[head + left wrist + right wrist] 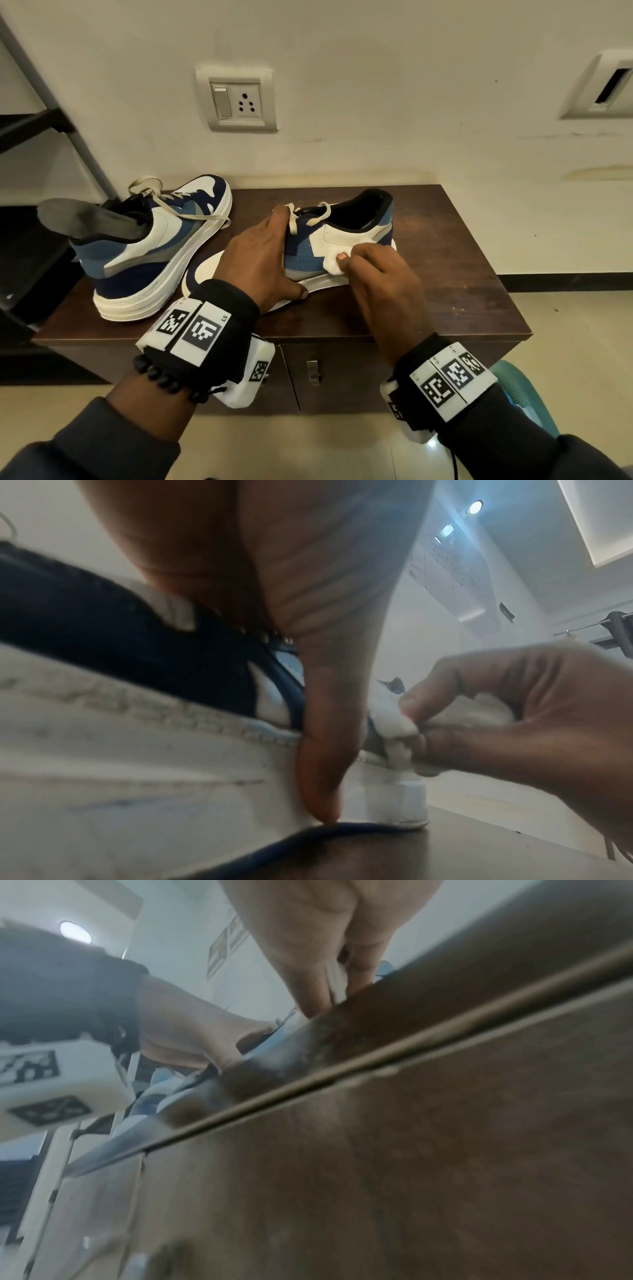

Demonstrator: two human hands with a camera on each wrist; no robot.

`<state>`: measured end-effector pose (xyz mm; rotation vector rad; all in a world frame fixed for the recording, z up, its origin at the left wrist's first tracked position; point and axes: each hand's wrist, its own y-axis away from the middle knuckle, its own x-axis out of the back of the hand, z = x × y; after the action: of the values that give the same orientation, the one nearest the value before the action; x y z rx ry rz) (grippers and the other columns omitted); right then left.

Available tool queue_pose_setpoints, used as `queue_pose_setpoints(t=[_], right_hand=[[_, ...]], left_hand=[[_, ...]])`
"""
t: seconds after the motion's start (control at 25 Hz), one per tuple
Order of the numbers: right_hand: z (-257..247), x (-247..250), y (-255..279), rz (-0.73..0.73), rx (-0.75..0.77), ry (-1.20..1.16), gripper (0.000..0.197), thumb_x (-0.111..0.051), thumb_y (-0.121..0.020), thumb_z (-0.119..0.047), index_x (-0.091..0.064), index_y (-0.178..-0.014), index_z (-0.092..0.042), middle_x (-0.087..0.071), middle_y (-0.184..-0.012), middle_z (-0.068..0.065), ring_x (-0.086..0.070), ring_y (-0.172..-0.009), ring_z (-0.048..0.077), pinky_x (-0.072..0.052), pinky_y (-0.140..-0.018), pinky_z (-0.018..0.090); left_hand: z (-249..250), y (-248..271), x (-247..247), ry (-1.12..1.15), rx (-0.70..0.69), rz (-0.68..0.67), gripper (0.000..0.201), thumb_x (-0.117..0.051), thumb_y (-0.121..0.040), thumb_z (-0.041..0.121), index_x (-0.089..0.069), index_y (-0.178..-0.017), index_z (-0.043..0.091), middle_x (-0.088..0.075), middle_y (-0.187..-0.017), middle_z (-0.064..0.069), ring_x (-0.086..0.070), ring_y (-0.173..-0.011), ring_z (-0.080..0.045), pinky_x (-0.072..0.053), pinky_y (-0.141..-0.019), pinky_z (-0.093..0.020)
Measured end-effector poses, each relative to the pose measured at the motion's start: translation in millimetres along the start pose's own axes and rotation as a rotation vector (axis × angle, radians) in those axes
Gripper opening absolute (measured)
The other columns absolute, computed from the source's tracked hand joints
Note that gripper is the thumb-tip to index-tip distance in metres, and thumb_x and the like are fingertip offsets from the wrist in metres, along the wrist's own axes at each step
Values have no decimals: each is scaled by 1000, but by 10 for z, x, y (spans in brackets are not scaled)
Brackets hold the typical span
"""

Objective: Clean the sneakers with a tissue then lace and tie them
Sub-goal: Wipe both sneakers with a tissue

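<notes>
Two blue, navy and white sneakers stand on a dark wooden cabinet (445, 274). My left hand (267, 253) grips the nearer sneaker (346, 236) over its laced top, thumb down against the white sole (137, 764). My right hand (380, 270) pinches a wad of white tissue (334, 262) and presses it on the shoe's white side panel; in the left wrist view the tissue (400, 729) is bunched between thumb and fingers. The other sneaker (147, 246) stands to the left, heel toward me, its grey insole (85, 219) sticking out and its laces loose.
The cabinet backs onto a wall with a switch and socket plate (236, 99). A dark shelf frame (41, 130) stands at the left. The cabinet front has doors with a metal handle (312, 371). Tiled floor lies below, and a teal object (527, 394) sits at the lower right.
</notes>
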<state>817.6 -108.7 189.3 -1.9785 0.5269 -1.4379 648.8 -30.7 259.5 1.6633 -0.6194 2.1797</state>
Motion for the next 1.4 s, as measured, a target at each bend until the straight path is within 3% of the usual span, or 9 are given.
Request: queue_pose_setpoints(t=[0.12,0.36,0.56,0.76,0.88,1.04,1.12,1.28,1.4], right_hand=[[8,-12,139,-115,-10,38,22,-76,-72,-4,-69,-93,-8,-64,-93,11,-62,-83,25,-57,-64,34],[-18,189,-202,194,-5,-58,18,-58,-86,-12,-68,-96,-2,-64,-98,14,-58,-91,23,-43,-79,20],[57,-24,116,-111,4,-3,20,-76,-72,-2,-69,-90,-7,-66,-90,12,-63,-81,27,-57,-64,40],[60,198,-61,140,-15,-66,18,-56,-87,-14,-68,-94,-4,-63,-95,11,-57,-88,22,-46,-72,24],[68,162,-26,82,26,-45,17,-58,-85,-16,-68,-92,-4,-64,-95,12,-59,-86,23,-51,-69,28],[154,90,152,-124,4,5,23,-80,-67,-3,-71,-88,-7,-65,-88,11,-62,-79,25,-57,-61,38],[133,165,136,-76,-9,-42,17,-75,-72,-5,-70,-89,-7,-65,-89,10,-62,-81,25,-57,-63,38],[68,361,-79,174,17,-110,16,-63,-83,-10,-69,-95,-3,-63,-95,13,-58,-88,21,-49,-72,25],[30,185,88,-5,26,-19,20,-72,-75,-10,-69,-94,-6,-64,-96,11,-60,-86,22,-54,-68,29]], left_hand=[[11,10,6,-13,5,8,90,-88,-54,41,-32,-121,18,-56,-122,-4,-57,-104,-26,-40,-77,-29],[-7,11,15,-11,6,-7,94,-88,-55,42,-31,-125,18,-55,-125,-3,-57,-107,-24,-43,-82,-29],[-25,0,27,-15,15,-16,95,-89,-55,41,-30,-126,18,-56,-125,-4,-57,-108,-27,-43,-81,-30],[-55,-6,40,12,2,-45,94,-89,-56,39,-29,-126,19,-56,-125,-4,-56,-108,-24,-40,-78,-26],[-60,-5,48,11,-3,-59,94,-89,-56,38,-29,-126,19,-56,-123,-4,-56,-106,-24,-36,-75,-24],[-52,-2,66,27,13,-60,97,-90,-55,37,-29,-128,19,-56,-124,-4,-56,-108,-25,-40,-78,-28],[-62,-3,75,34,27,-68,99,-90,-55,36,-29,-130,20,-56,-126,-6,-56,-110,-26,-42,-80,-29],[-96,-19,102,26,24,-108,102,-90,-56,32,-27,-135,20,-57,-125,-8,-54,-111,-27,-42,-83,-31],[-119,-71,121,-48,13,-104,111,-89,-56,35,-22,-143,20,-53,-126,-9,-47,-118,-28,-40,-96,-39]])
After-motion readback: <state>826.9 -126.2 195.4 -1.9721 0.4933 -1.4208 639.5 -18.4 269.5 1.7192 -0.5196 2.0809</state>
